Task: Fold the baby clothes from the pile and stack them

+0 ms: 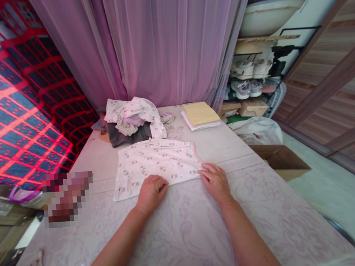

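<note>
A white sleeveless top [155, 161] with small printed figures and pink trim lies flat and folded on the table. My left hand [153, 192] is closed at its near edge, with thumb and fingers pinched together on the cloth. At the top's right corner, by the pink-trimmed opening, my right hand [215, 182] pinches the fabric between thumb and fingertips. Just beyond the top sits a loose heap of clothes [134, 118], with a printed white garment over dark grey cloth.
Folded yellow and white cloths [201, 114] are stacked at the far right of the patterned tablecloth [184, 229]. A purple curtain [171, 44] hangs behind. On the right are a shoe rack [252, 73] and an open cardboard box [281, 162]. Red checked fabric [20, 103] hangs left.
</note>
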{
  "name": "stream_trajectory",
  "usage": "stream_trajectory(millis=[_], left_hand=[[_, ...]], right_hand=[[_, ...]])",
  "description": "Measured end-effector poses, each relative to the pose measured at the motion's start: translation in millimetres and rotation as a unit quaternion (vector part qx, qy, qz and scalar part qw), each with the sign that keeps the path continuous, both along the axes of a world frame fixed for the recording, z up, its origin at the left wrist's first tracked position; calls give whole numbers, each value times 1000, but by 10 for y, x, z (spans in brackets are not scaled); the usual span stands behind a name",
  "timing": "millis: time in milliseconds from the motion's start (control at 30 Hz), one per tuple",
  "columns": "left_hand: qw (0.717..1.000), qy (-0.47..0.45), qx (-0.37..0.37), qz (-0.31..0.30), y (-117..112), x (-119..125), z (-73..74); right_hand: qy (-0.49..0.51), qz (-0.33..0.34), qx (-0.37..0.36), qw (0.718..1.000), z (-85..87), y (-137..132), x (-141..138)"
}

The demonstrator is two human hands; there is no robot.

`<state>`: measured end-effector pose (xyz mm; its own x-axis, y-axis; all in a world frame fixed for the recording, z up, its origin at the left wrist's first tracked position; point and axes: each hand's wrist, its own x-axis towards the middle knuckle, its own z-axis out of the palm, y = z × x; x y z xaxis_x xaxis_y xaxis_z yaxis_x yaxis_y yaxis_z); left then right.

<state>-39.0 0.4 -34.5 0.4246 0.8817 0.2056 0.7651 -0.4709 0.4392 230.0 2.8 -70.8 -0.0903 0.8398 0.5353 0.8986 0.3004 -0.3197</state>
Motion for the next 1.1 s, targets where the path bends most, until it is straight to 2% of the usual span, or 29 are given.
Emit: stream_trajectory(millis=[167, 300, 367, 467, 567, 667, 833, 1100], left_hand=[[1000, -6, 4, -5, -6, -20, -1], [1000, -1, 25, -9, 90, -165, 5], [998, 45, 46, -11, 143, -255, -44], [989, 132, 69, -14, 173, -340, -183], [980, 180, 88, -7, 149, -351, -319], [974, 196, 111, 5, 122, -337, -389], [972, 200, 120, 17, 100, -372, -399], [977, 197, 76, 43, -37, -736, -338]], right_hand=[[4, 0, -19, 1000, 2, -14, 13], [10, 6, -11, 1000, 152, -22, -101], [-7, 45, -33, 998, 270, 5, -279], [-66, 152, -103, 981, 398, 99, -646], [-116, 216, -171, 954, 384, 217, -923], [-141, 196, -219, 946, 272, 289, -947], [-158, 133, -245, 947, 165, 289, -697], [-174, 89, -220, 956, 126, 243, -550]])
